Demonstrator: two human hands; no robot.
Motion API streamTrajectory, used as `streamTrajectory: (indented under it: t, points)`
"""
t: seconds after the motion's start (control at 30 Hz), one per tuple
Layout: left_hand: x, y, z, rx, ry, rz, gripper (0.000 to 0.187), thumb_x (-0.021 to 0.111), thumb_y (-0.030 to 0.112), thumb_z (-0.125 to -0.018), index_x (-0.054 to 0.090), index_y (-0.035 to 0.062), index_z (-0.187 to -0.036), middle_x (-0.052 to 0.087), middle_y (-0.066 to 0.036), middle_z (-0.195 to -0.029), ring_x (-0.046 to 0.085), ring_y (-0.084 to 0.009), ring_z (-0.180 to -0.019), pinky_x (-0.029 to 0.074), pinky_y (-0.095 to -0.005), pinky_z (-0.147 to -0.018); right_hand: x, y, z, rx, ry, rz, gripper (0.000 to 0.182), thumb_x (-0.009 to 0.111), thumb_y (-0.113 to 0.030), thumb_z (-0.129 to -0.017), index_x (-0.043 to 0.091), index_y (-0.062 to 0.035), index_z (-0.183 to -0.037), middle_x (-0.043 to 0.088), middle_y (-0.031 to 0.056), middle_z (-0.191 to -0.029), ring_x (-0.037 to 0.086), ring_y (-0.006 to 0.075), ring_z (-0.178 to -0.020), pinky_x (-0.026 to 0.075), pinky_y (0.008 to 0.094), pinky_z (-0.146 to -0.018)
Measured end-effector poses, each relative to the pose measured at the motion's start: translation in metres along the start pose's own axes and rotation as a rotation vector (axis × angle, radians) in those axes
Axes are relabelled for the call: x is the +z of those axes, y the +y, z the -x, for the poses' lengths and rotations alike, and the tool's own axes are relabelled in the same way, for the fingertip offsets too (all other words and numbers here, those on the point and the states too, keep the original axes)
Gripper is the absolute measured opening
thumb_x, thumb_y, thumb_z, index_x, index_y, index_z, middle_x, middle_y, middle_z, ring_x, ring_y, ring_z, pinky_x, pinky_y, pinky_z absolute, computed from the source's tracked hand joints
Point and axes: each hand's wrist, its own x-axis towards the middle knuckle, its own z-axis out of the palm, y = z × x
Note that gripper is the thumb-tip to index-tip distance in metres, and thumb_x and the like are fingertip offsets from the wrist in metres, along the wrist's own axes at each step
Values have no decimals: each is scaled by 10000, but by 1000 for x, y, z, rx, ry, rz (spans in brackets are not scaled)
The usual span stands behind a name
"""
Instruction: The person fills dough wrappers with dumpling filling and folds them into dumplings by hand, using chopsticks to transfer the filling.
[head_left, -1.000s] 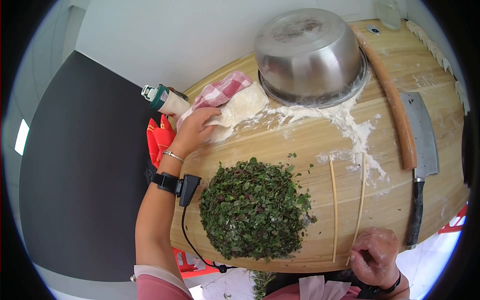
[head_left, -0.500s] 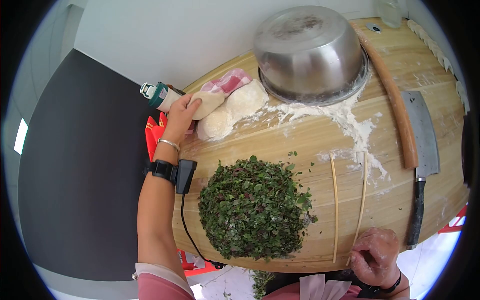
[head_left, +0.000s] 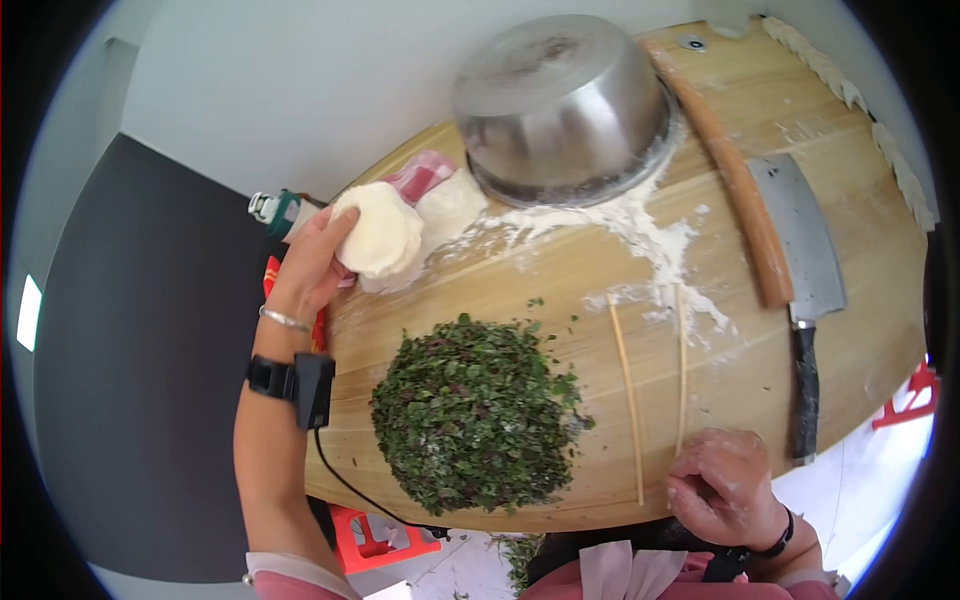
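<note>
At the left edge of the table my left hand (head_left: 322, 250) grips a pale round of dough (head_left: 380, 230), thumb on top, lifted over more dough. A floury white lump (head_left: 450, 205) and a pink checked cloth (head_left: 420, 175) lie just beyond it. My right hand (head_left: 722, 484) rests curled at the near edge, flour on its skin; whether something is inside the fingers is hidden. Two thin sticks, one on the left (head_left: 627, 400) and one on the right (head_left: 682, 370), lie beside it. A big heap of chopped green leaves (head_left: 475, 415) sits between my hands.
An upturned steel bowl (head_left: 565, 110) stands at the back, with scattered flour (head_left: 640, 235) before it. A rolling pin (head_left: 730, 175) and a cleaver (head_left: 800, 240) lie at the right. A bottle (head_left: 285, 213) is behind my left hand. A red stool (head_left: 385, 540) stands below.
My left hand has raised the dough round and turned its broad face into view. My right hand stays curled by the sticks. The whole view has shifted.
</note>
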Motion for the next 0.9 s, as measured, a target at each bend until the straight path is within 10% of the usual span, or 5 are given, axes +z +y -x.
streamTrajectory:
  t: [0.3, 0.9]
  points:
    - [131, -6, 49, -240, -446, 196, 384, 558, 168, -956, 470, 30, -1304, 601, -70, -1202, 604, -150, -1069, 506, -322, -913, 1, 4, 3, -32, 23, -38, 104, 682, -53, -714, 590, -70, -761, 525, 73, -658, 542, 270, -569, 414, 361, -486]
    - [157, -31, 34, -82, -427, -429, 388, 636, 115, -868, 537, -49, -1205, 636, -68, -1048, 595, -112, -918, 493, -265, -807, 2, 4, 5, -32, 34, -82, 106, 673, -42, -715, 597, -73, -782, 525, 78, -655, 540, 277, -564, 414, 365, -482]
